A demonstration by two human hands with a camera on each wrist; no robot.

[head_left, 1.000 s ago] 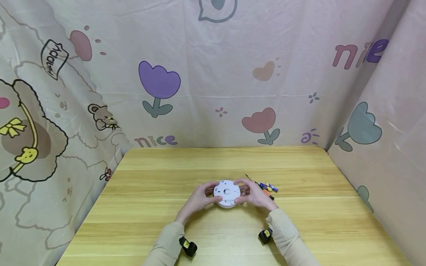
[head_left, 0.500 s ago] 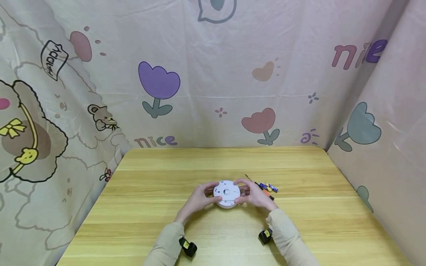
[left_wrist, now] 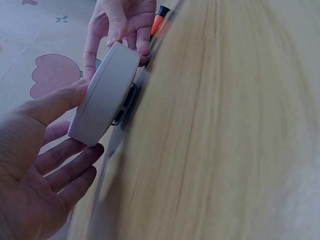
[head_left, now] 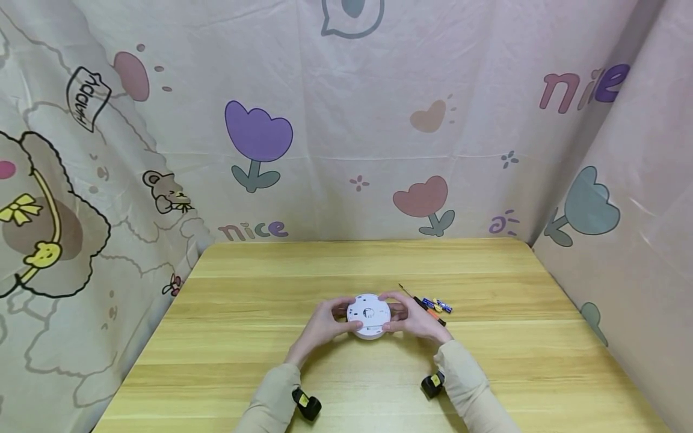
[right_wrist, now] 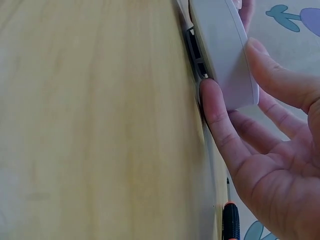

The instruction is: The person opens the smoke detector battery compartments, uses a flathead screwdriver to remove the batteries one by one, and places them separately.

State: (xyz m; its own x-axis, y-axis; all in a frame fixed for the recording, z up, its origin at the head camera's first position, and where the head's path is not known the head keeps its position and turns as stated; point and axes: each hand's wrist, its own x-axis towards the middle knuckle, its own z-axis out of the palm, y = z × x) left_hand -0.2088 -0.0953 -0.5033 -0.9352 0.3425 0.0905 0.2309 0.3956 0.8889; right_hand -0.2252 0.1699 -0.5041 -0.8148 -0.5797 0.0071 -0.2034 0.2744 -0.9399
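A round white smoke detector (head_left: 369, 314) is held between both hands at the middle of the table, its flat marked face turned up. My left hand (head_left: 328, 322) grips its left edge, thumb on the upper face and fingers around the side and below. On the opposite edge, my right hand (head_left: 414, 319) holds it the same way. The left wrist view shows the thick side wall of the smoke detector (left_wrist: 107, 92) with a dark slotted part under it, close over the tabletop. In the right wrist view, a fingertip of the right hand (right_wrist: 280, 150) supports the underside.
Just right of the right hand lies a screwdriver (head_left: 435, 316) with an orange and black handle. Several small blue batteries (head_left: 444, 306) lie beside it. Black wrist cameras (head_left: 307, 404) sit at both sleeves. A printed curtain (head_left: 325, 120) hangs behind the wooden table (head_left: 243, 300).
The right thumb has shifted very slightly along the near edge of the smoke detector. Both hands keep their hold, and everything else stays in place.
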